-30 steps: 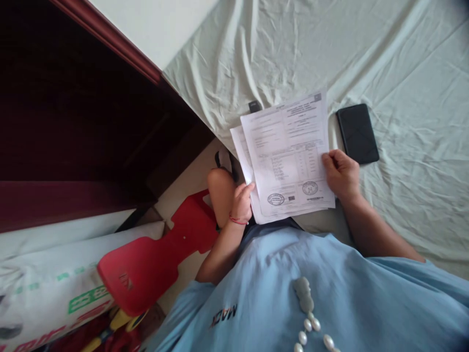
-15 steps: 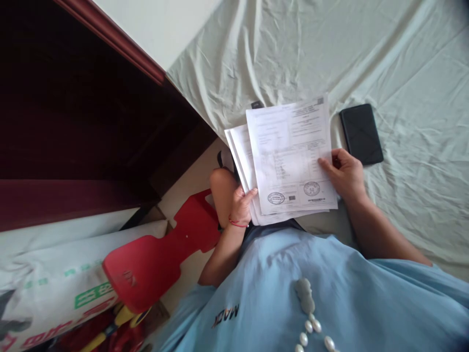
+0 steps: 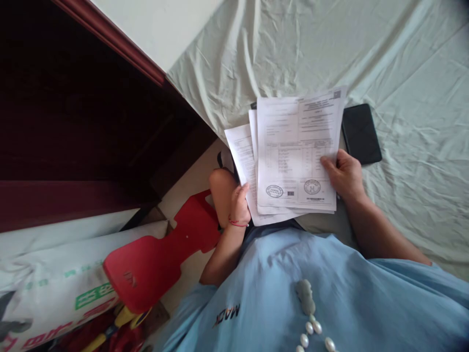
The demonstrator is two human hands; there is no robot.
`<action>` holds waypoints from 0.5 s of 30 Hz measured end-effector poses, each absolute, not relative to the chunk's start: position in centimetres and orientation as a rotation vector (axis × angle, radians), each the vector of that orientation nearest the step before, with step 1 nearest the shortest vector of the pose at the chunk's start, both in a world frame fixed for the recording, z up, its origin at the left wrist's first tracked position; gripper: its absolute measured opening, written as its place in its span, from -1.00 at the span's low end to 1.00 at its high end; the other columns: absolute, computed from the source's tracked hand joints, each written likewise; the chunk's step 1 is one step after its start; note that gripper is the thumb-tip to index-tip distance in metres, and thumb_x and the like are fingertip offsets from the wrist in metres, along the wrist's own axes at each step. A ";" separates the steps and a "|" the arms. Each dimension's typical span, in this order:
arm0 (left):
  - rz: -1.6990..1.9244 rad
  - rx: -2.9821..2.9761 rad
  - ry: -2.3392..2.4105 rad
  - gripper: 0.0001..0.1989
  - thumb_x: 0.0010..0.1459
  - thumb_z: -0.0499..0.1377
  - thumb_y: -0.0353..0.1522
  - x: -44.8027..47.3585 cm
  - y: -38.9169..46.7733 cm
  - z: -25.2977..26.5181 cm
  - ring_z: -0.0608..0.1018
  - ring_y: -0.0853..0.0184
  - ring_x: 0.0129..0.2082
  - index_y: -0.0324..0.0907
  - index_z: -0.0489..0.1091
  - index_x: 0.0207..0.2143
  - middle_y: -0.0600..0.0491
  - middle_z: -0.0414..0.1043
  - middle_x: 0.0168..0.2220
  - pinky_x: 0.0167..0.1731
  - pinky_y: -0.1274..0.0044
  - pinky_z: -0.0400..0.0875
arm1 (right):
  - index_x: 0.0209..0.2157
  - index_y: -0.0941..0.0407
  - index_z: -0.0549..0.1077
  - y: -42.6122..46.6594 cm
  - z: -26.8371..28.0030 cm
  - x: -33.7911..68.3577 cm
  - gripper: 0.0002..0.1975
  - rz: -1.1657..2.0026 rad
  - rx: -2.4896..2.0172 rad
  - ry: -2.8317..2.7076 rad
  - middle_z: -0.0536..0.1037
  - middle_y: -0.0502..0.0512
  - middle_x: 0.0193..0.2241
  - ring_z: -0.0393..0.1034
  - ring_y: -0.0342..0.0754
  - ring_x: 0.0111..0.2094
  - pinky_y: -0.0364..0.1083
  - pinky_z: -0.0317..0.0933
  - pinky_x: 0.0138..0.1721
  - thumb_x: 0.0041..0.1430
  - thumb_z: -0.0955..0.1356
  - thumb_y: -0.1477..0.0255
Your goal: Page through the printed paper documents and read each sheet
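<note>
Several printed paper sheets [image 3: 296, 132] are fanned out above my lap. On the top one I see a table and two round stamps near its lower edge. My right hand [image 3: 346, 173] pinches the right edge of the upper sheets, thumb on top. Below and to the left, my left hand [image 3: 241, 203] grips the left edge of the lower sheets [image 3: 242, 146], its thumb near the edge and its other fingers hidden behind the paper. A dark phone-like slab [image 3: 362, 134] lies on the sheet-covered bed just beyond my right hand.
A pale wrinkled bedsheet [image 3: 414, 88] spreads ahead and to the right. Left of me are a dark wooden cabinet [image 3: 73, 122], a red plastic chair-like piece [image 3: 146, 269] and a white printed sack [image 3: 44, 283]. A small dark object [image 3: 253, 105] peeks out behind the papers.
My right hand has shifted the upper sheets right and slightly up, so more of the lower sheet shows. The left thumb has come off the upper sheets and the left hand stays on the lower ones.
</note>
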State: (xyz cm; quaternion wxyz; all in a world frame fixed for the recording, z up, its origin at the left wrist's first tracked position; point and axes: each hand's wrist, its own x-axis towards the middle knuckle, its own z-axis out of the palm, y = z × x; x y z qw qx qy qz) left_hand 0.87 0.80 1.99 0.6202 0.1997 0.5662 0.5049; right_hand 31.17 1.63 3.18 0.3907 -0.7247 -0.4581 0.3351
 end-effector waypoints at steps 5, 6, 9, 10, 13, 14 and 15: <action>1.196 0.453 1.318 -0.64 -0.15 0.58 -0.18 -0.1 1.0 2.4 0.77 0.07 -0.08 -0.13 0.71 -0.28 0.03 0.76 -0.25 0.06 0.32 0.65 | -0.36 0.02 0.38 1.7 2.7 31.3 -0.74 0.802 -1.869 -1.148 0.47 -0.01 -0.46 0.29 -0.05 -0.45 -0.05 0.18 -0.44 0.30 0.42 0.17; 1.198 0.454 1.323 -0.61 -0.16 0.59 -0.18 -0.2 1.0 2.4 0.77 0.07 -0.09 -0.14 0.71 -0.26 0.02 0.76 -0.24 0.06 0.32 0.65 | -0.37 0.01 0.37 1.7 2.7 31.3 -0.73 0.796 -1.875 -1.151 0.45 -0.02 -0.47 0.28 -0.06 -0.46 -0.05 0.17 -0.45 0.29 0.43 0.17; 1.200 0.465 1.323 -0.56 -0.18 0.61 -0.17 -0.3 1.0 2.5 0.77 0.08 -0.08 -0.14 0.71 -0.23 0.00 0.77 -0.18 0.09 0.30 0.64 | -0.38 0.00 0.35 1.7 2.6 31.3 -0.72 0.783 -1.881 -1.157 0.43 -0.02 -0.49 0.25 -0.05 -0.46 -0.05 0.15 -0.47 0.28 0.43 0.17; 1.201 0.472 1.322 -0.56 -0.18 0.62 -0.17 -0.3 0.9 2.5 0.76 0.08 -0.07 -0.14 0.71 -0.23 -0.01 0.77 -0.18 0.10 0.30 0.63 | -0.38 -0.01 0.35 1.8 2.6 31.4 -0.73 0.782 -1.879 -1.157 0.42 -0.02 -0.49 0.25 -0.04 -0.46 -0.04 0.15 -0.46 0.28 0.43 0.17; 1.211 0.480 1.344 -0.54 -0.21 0.64 -0.16 -0.2 0.9 2.5 0.75 0.09 -0.06 -0.14 0.71 -0.25 -0.01 0.76 -0.20 0.12 0.30 0.61 | -0.37 -0.02 0.34 1.8 2.7 31.4 -0.75 0.773 -1.897 -1.154 0.41 -0.02 -0.49 0.25 -0.03 -0.45 -0.03 0.16 -0.44 0.26 0.42 0.19; 1.216 0.479 1.355 -0.53 -0.23 0.64 -0.16 -0.2 0.9 2.5 0.75 0.09 -0.07 -0.14 0.71 -0.25 -0.01 0.76 -0.20 0.12 0.30 0.60 | -0.38 -0.02 0.33 1.8 2.7 31.4 -0.76 0.769 -1.909 -1.153 0.40 -0.02 -0.49 0.25 -0.03 -0.45 -0.03 0.16 -0.44 0.26 0.42 0.20; 1.218 0.477 1.365 -0.52 -0.24 0.65 -0.15 -0.2 1.0 2.4 0.74 0.10 -0.07 -0.14 0.72 -0.25 -0.02 0.76 -0.20 0.12 0.30 0.59 | -0.38 -0.02 0.32 1.8 2.8 31.4 -0.76 0.766 -1.920 -1.152 0.40 -0.02 -0.49 0.25 -0.03 -0.45 -0.02 0.17 -0.43 0.26 0.41 0.21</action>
